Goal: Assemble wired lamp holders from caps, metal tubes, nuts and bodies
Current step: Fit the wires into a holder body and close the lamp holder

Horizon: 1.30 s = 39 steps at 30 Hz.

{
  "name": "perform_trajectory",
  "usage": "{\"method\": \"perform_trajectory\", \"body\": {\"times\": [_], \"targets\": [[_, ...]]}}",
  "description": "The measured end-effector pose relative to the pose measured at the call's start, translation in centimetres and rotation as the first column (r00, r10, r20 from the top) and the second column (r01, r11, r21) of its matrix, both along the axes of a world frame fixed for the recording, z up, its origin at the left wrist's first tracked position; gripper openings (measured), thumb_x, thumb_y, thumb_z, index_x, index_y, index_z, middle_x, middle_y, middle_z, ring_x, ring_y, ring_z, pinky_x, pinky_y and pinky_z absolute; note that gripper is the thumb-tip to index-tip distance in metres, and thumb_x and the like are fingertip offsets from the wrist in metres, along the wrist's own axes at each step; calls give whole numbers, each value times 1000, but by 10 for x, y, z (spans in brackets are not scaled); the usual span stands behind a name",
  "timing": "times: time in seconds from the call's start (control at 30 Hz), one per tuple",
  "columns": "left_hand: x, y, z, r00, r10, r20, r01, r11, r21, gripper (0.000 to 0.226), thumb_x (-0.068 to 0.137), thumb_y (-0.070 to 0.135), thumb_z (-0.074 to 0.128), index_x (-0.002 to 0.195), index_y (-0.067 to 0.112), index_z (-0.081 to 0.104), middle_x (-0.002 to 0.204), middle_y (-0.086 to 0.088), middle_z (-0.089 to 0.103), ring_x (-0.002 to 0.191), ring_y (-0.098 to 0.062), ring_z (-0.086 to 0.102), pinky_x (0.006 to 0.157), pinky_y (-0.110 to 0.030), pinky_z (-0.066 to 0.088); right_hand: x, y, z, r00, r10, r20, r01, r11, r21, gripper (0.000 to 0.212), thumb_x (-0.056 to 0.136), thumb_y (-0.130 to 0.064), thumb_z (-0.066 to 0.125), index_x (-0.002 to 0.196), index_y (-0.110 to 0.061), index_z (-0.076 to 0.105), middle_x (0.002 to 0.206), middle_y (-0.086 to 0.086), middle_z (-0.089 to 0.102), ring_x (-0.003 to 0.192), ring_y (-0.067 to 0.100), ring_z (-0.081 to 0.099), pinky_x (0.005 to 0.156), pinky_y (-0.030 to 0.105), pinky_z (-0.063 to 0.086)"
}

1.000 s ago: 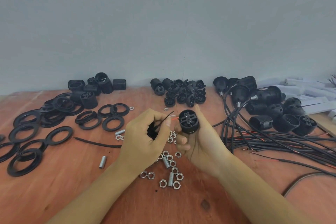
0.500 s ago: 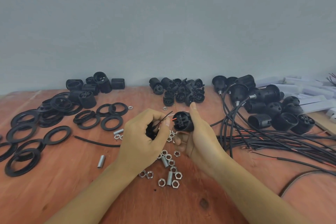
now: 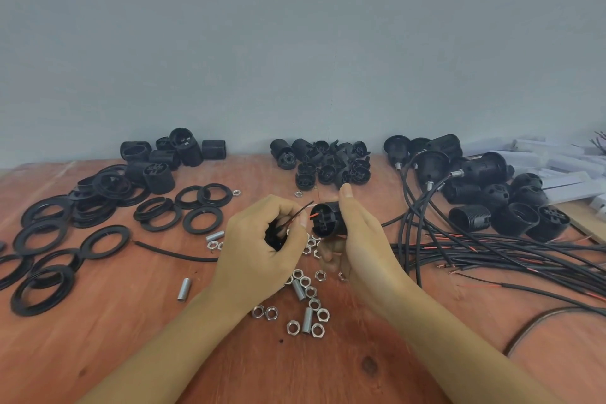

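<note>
While gripping the body in the right hand just above the table and pinching the wires in the left hand, steer both bare ends squarely into its terminals, avoiding bent strands.

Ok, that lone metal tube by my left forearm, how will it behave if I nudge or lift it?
The metal tube lies on its side on the flat wooden table, so a sideways nudge would probably roll it. It looks rigid, small and probably light. Its shiny surface may slip in a pinch.
</note>
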<state>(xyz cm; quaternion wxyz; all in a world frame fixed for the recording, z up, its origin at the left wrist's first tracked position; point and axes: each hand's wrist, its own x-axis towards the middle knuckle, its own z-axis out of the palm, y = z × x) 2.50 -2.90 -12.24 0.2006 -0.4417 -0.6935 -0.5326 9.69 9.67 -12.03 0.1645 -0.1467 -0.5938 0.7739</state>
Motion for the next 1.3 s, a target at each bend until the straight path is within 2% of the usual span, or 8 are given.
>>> {"method": "perform_trajectory", "body": {"times": [0.13,0.3,0.47,0.63,0.7,0.97,1.13,1.3], "targets": [[-3,-1,1,1000,9,12,-9,1000,-21,11,90,18,62,80,14,65,61,4,55,56,-14,50,53,-19,40,3,0,3,997,-25,-67,39,977,212,44,81,-67,43,95,-31,64,65,1,53,46,10,46,41,21,37],[-4,-2,1,999,5,-36,-7,998,-62,4,88,15,66,85,13,69,67,5,60,63,-10,55,58,-15,42,4,1,3,989,-39,-143,77,959,274,40,87,-60,41,100,-26,58,56,3,43,47,16,36,41,21,36],[-6,-1,2,998,11,-69,-15,998,-54,7,90,16,64,88,10,68,82,10,63,78,3,58,72,-7,41,4,2,3,988,-12,-152,58,950,305,41,89,-57,42,101,-21,57,53,-7,43,43,10,36,41,21,35],[-3,-1,2,999,-32,-20,31,999,-24,6,90,17,63,91,22,65,74,18,64,66,-5,62,59,-15,47,4,4,1,988,6,-153,56,915,400,37,87,-63,41,95,-30,58,61,-6,50,46,8,40,47,20,36],[-1,0,2,999,-33,-23,32,999,-25,6,90,17,63,91,22,64,75,19,64,66,-4,62,60,-13,46,4,4,1,987,9,-163,58,913,405,34,89,-61,41,94,-32,58,61,-14,53,47,4,42,48,16,37],[1,0,-1,999,-33,-8,33,999,-15,4,90,17,63,91,17,67,74,16,66,65,0,63,59,-15,47,6,4,2,982,26,-189,62,895,442,34,90,-56,41,97,-27,56,64,-20,57,57,-3,53,55,12,42],[3,2,-4,999,-33,-1,33,999,-10,10,90,17,63,89,10,69,73,6,70,64,-9,66,58,-32,51,8,4,2,981,24,-192,56,915,400,35,91,-53,39,95,-23,56,65,-18,56,54,-2,50,52,11,39],[2,1,-2,999,-46,24,45,999,28,5,89,13,64,90,16,67,74,10,69,67,-7,65,59,-23,51,7,2,5,981,30,-193,49,918,393,36,93,-51,38,95,-21,56,59,-19,55,49,-2,51,48,10,38]]}}
